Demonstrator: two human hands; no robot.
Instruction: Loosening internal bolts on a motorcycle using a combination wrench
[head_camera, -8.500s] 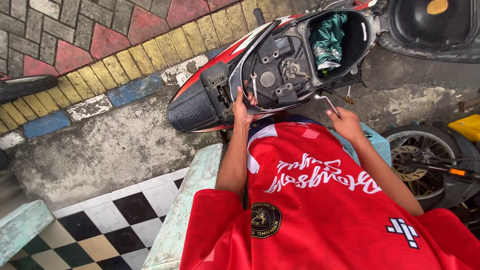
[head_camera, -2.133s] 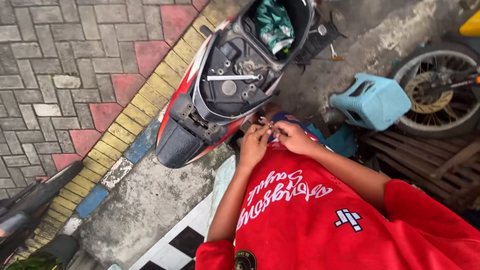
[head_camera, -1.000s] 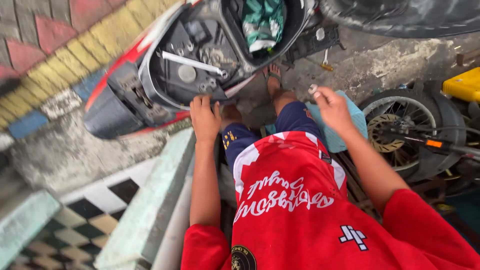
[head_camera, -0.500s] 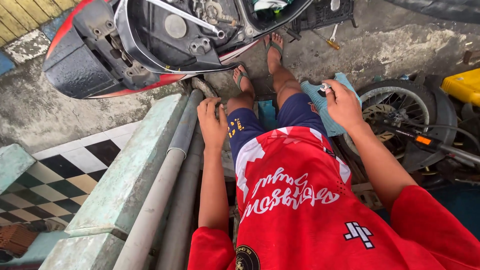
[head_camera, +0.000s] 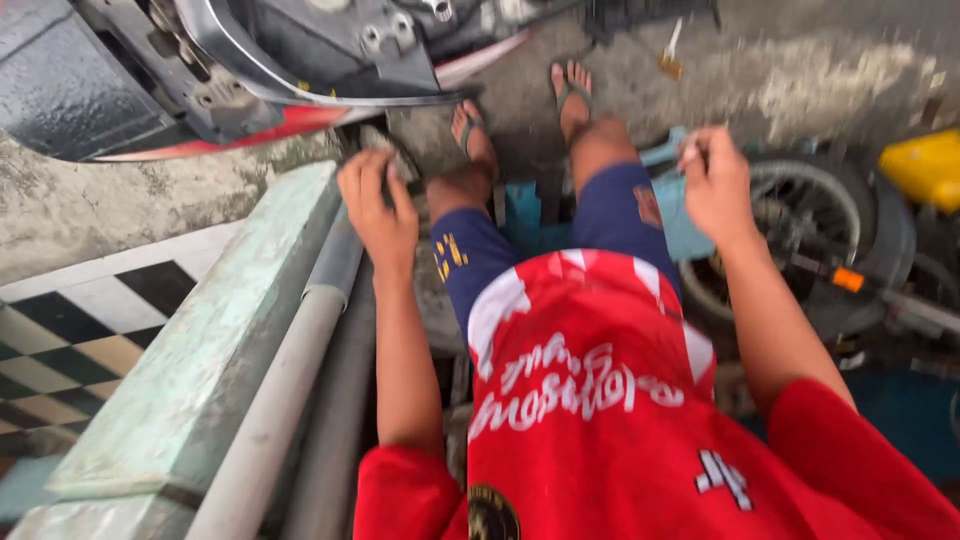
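Note:
My left hand (head_camera: 376, 205) hangs palm down with its fingers loosely apart, holding nothing, just above the end of a grey pipe (head_camera: 300, 350) and close to the scooter's tail (head_camera: 70, 90). My right hand (head_camera: 715, 185) is raised over the light blue stool (head_camera: 680, 225) that I sit on. Its fingertips pinch a small pale object (head_camera: 690, 155), too blurred to identify. The scooter's open seat bay (head_camera: 330, 50) fills the top left. My knees and sandalled feet lie between the two hands.
A pale green concrete ledge (head_camera: 190, 370) and black-and-white checkered tiles (head_camera: 60, 330) lie at left. A spoked wheel (head_camera: 825, 215) and a yellow container (head_camera: 925, 165) sit at right. A small screwdriver (head_camera: 670, 45) lies on the concrete ahead.
Both hands have drawn back from the scooter's seat bay. The left hand has come down beside the ledge and pipe. The right hand has swung out over the stool with the small object.

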